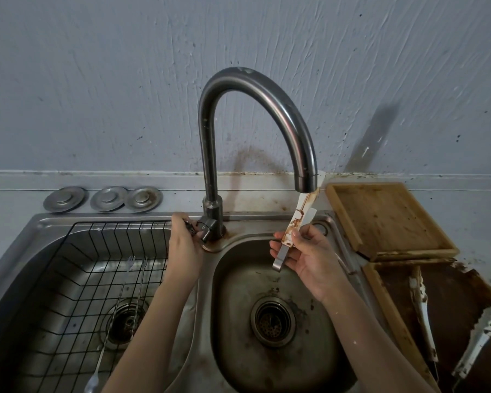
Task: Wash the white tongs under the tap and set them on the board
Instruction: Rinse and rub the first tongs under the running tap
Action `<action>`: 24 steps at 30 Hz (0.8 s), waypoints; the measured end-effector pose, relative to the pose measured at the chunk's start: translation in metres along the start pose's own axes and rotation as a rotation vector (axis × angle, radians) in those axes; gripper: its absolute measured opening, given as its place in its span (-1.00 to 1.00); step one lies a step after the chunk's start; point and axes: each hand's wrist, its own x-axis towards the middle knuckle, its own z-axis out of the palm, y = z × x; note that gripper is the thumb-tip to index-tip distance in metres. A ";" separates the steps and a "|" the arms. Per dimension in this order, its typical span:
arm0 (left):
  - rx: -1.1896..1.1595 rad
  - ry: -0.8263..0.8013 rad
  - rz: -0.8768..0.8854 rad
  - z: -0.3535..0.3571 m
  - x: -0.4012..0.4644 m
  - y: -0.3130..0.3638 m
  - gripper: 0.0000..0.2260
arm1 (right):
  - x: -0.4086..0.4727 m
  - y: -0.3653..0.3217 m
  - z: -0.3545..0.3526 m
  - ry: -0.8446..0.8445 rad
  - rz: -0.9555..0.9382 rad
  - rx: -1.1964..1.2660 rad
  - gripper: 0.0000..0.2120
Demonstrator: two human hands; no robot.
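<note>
Right hand pinches white tongs near hinge end, stained tips poking up right under tap spout. Left hand curled round tap lever at tap base. No water visible yet. Board sits just right of tap, bare, well apart from tongs.

Risks, my guess: lever yanked too far — spray bounces off angled tongs onto board and wall. Wet, greasy handle plus light pinch — tongs could slip down toward drain below tap.
</note>
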 end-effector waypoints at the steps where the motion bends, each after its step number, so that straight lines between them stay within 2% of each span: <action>1: -0.001 -0.001 0.006 0.000 0.000 0.000 -0.76 | -0.001 0.000 0.000 0.000 0.003 0.004 -0.90; 6: -0.029 0.005 0.030 -0.001 -0.003 0.003 -0.78 | -0.002 0.000 0.001 0.003 0.019 0.029 -0.91; 19: -0.050 0.025 -0.037 0.000 -0.005 0.003 -0.78 | -0.005 -0.002 0.003 0.008 0.016 0.077 -0.90; 21: -0.092 0.013 -0.094 0.001 -0.007 -0.002 -0.66 | -0.005 0.000 0.003 0.018 0.018 0.084 -0.90; 24: -0.137 0.056 -0.266 0.005 -0.021 0.003 -0.35 | -0.001 0.005 0.009 0.041 0.017 0.121 -0.91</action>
